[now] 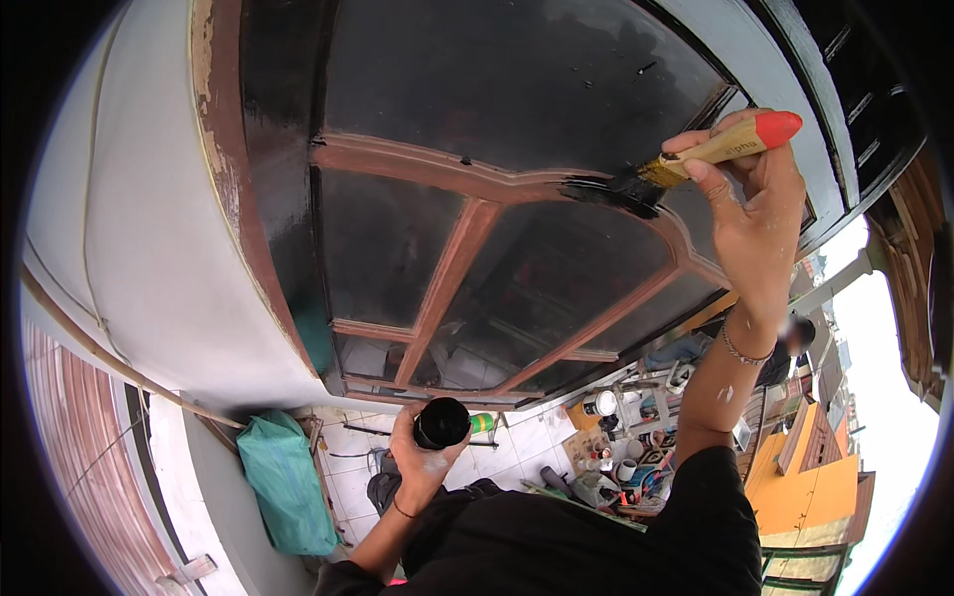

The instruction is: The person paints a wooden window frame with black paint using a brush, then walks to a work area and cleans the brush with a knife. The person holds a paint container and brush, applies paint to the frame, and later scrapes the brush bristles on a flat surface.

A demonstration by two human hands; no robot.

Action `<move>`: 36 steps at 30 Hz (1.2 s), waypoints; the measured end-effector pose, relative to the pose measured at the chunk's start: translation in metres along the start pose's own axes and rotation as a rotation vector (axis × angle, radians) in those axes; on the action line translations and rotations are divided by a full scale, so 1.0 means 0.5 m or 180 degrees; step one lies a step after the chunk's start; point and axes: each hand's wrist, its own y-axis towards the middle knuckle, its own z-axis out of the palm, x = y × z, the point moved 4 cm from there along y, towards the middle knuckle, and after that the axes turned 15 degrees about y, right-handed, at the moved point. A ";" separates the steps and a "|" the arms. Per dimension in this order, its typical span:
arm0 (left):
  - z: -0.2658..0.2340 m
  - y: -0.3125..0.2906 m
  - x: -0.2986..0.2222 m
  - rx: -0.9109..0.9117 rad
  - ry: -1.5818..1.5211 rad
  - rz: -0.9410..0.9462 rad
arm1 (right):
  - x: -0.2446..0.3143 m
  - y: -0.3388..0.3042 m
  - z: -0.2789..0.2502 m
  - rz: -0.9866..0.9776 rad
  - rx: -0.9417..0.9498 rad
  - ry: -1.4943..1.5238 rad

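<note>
My right hand [752,209] is closed around the wooden handle of a paintbrush [720,147] with a red end. Its black bristles touch the curved brown rail of a window frame [417,164], where a streak of wet black paint [596,189] lies. Most of the rail and the slimmer bars below are still bare reddish brown, while the outer edges are black. Lower down, my left hand [422,465] grips a round can of black paint [442,424], its open top facing up. Dark glass panes [527,79] fill the frame.
A green plastic bag [283,482] stands at the lower left by a white wall [139,248]. Cans, bottles and tools [636,457] crowd the tiled floor [522,452] at the lower right. Another person [790,348] is behind my right arm, near orange boards [805,497].
</note>
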 end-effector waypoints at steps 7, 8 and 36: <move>0.010 0.008 -0.007 0.0023 0.0003 0.0037 | -0.004 0.016 0.022 -0.0109 0.0019 0.0181; 0.012 0.013 -0.010 0.0026 0.0008 0.0045 | -0.003 0.022 0.033 -0.0142 0.0012 0.0234; 0.016 0.013 -0.010 -0.0033 0.0029 0.0040 | 0.002 -0.021 -0.016 -0.0244 -0.0509 -0.0341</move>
